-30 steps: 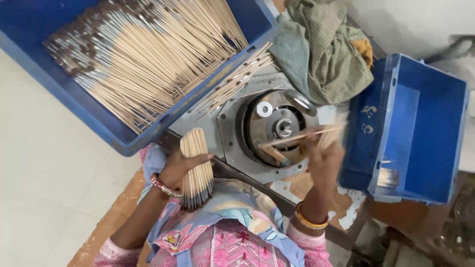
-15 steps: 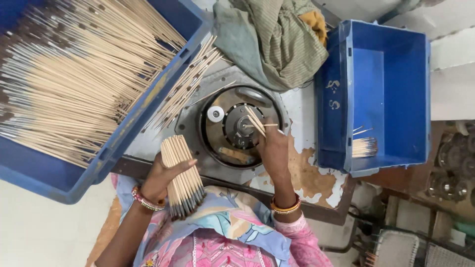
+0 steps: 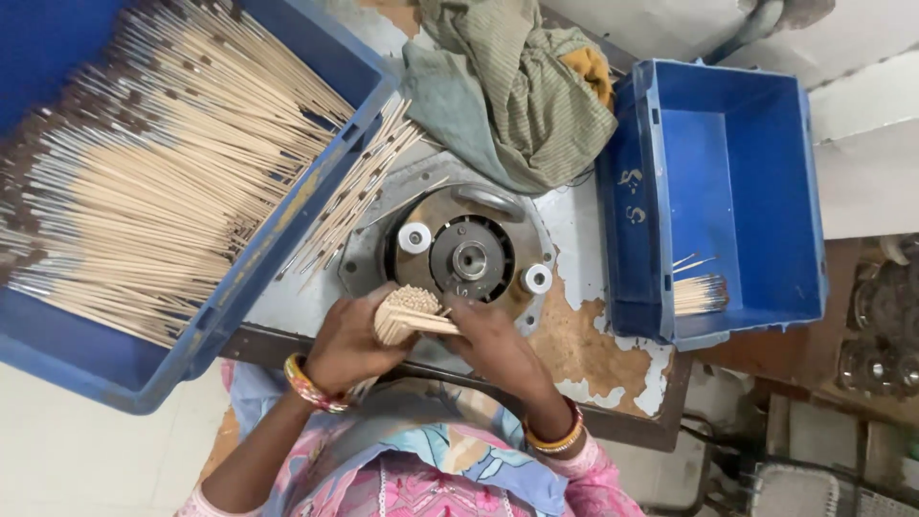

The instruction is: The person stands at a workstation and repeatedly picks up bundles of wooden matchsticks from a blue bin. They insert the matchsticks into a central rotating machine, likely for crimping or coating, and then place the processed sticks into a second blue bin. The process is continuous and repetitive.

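Nearest the body, the left hand [image 3: 349,345] has its grip wrapped closed around a bundle of thin wooden sticks [image 3: 410,314], held at the near edge of the desk [image 3: 584,354]. The bundle's long axis tilts up and to the right, its cut ends fanned toward the camera. The right hand [image 3: 493,345] sits just beside it on the right, fingers pinched onto a few sticks at the bundle's right side, so both hands meet on the sticks and neither has any gap to cross.

Just beyond the hands, touching distance away, lies the round metal machine head [image 3: 469,257] with its central hole and two white rollers; the bundle's tips point roughly toward it.

Farther left, a large blue tray [image 3: 287,230] full of sticks overhangs the desk, with loose sticks spilling over its right wall. To the right stands a smaller blue bin [image 3: 637,211], nearly bare apart from a few sticks. A crumpled greenish cloth [image 3: 517,96] lies farthest off.
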